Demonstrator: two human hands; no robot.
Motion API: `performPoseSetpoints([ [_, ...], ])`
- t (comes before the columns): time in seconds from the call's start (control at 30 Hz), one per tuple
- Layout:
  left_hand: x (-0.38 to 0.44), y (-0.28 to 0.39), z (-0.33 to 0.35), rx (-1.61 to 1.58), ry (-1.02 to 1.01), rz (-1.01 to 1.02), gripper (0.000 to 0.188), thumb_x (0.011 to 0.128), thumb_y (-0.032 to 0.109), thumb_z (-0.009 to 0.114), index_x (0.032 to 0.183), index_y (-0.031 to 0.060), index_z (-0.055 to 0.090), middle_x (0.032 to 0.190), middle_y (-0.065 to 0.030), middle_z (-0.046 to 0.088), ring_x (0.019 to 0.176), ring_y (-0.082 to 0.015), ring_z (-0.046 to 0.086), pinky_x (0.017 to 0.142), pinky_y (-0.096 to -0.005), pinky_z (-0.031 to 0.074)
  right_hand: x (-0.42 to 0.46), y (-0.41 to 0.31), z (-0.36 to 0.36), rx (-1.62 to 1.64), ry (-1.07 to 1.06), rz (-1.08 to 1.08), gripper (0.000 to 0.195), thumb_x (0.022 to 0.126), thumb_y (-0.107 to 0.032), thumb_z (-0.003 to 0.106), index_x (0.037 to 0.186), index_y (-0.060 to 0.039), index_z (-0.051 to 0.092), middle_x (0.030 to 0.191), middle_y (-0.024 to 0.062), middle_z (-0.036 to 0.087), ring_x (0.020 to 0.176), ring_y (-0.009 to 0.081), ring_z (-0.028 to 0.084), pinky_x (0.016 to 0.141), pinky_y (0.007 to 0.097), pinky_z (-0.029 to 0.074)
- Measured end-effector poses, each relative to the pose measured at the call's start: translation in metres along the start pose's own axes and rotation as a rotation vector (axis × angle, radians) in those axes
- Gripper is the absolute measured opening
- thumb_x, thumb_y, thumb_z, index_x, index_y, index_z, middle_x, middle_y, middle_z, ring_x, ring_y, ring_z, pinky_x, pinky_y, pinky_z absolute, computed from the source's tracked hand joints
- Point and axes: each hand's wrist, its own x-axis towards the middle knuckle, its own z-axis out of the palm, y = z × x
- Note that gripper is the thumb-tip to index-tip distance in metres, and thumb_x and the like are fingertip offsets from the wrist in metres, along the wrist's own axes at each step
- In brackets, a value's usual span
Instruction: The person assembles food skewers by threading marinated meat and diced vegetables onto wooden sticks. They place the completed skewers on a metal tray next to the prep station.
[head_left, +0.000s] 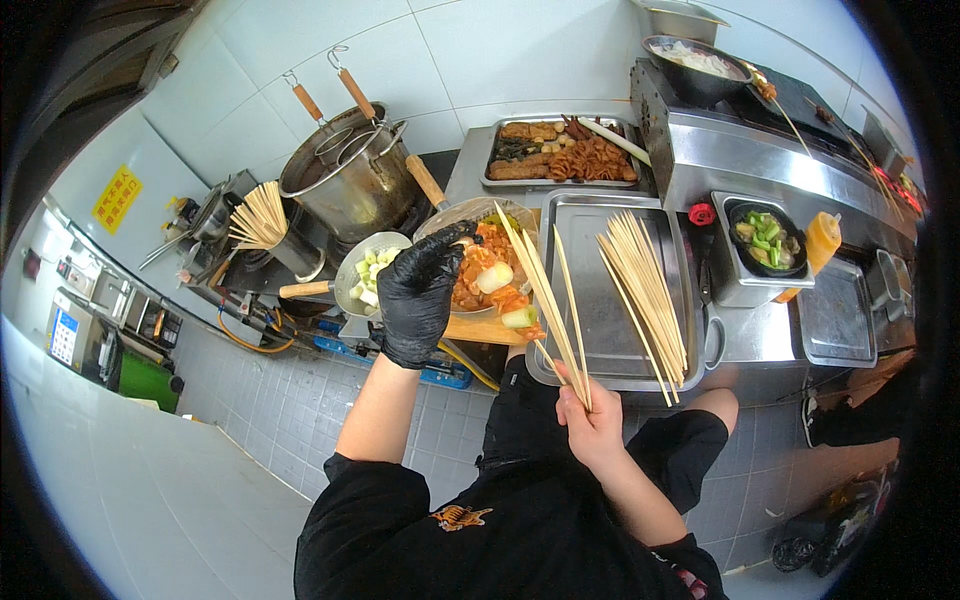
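My left hand (421, 300), in a black glove, is over the near left side of a bowl of marinated meat pieces (476, 262); its fingertips seem to pinch a small piece, though the grip is partly hidden. My bare right hand (592, 420) grips the lower ends of several bamboo skewers (551, 315). One of these is threaded with meat and scallion chunks (517, 318) and tilts toward the bowl. Left of the bowl, a small pan (349, 274) holds cut scallion. More bamboo skewers (649, 292) lie fanned on a steel tray (592, 330) at the right.
Behind stand a large steel pot (352, 180) with strainers and a tray of cooked foods (561, 182). A metal cup of sticks (296, 251) is at left. To the right are a grill (750, 150), a steel container (757, 289) and an orange squeeze bottle (822, 240).
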Motion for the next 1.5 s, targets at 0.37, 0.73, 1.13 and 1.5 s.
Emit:
performPoseSetpoints([
  [0.37, -0.009, -0.018, 0.006, -0.08, 0.11, -0.027, 0.024, 0.085, -0.007, 0.066, 0.108, -0.0016, 0.068, 0.104, -0.0108, 0.071, 0.094, -0.0148, 0.066, 0.084, -0.0277, 0.054, -0.002, -0.002, 0.003, -0.003, -0.023, -0.018, 0.034, 0.095, 0.001, 0.048, 0.128, -0.0008, 0.058, 0.064, 0.0001, 0.051, 0.053, 0.007, 0.049, 0.051, 0.0225, 0.041],
  [0.73, -0.003, -0.009, 0.013, 0.106, 0.039, 0.187, 0.023, 0.084, -0.006, 0.068, 0.106, -0.0013, 0.068, 0.099, -0.01, 0.071, 0.092, -0.0158, 0.066, 0.082, -0.0278, 0.053, -0.005, -0.007, 0.007, 0.013, -0.016, -0.041, 0.035, 0.095, 0.001, 0.047, 0.128, 0.0003, 0.058, 0.062, 0.0009, 0.05, 0.051, 0.0073, 0.049, 0.05, 0.0222, 0.041],
  [1.13, -0.007, -0.022, 0.013, 0.114, -0.055, 0.091, 0.022, 0.088, -0.005, 0.061, 0.11, -0.0013, 0.067, 0.103, -0.0114, 0.071, 0.095, -0.0168, 0.066, 0.085, -0.029, 0.052, -0.003, -0.003, 0.013, 0.191, -0.041, 0.04, 0.034, 0.097, -0.001, 0.048, 0.13, 0.0, 0.055, 0.066, -0.0007, 0.049, 0.055, 0.0065, 0.047, 0.052, 0.0222, 0.04],
  [1.5, -0.004, -0.028, 0.041, -0.751, 0.179, -0.467, 0.035, 0.098, 0.027, 0.055, 0.127, 0.007, 0.056, 0.114, -0.0048, 0.063, 0.098, -0.0133, 0.061, 0.08, -0.0251, 0.051, 0.001, 0.002, 0.016, 0.22, -0.043, 0.059, 0.034, 0.098, -0.003, 0.048, 0.132, -0.0011, 0.053, 0.07, -0.0007, 0.051, 0.058, 0.0068, 0.048, 0.053, 0.0197, 0.038],
])
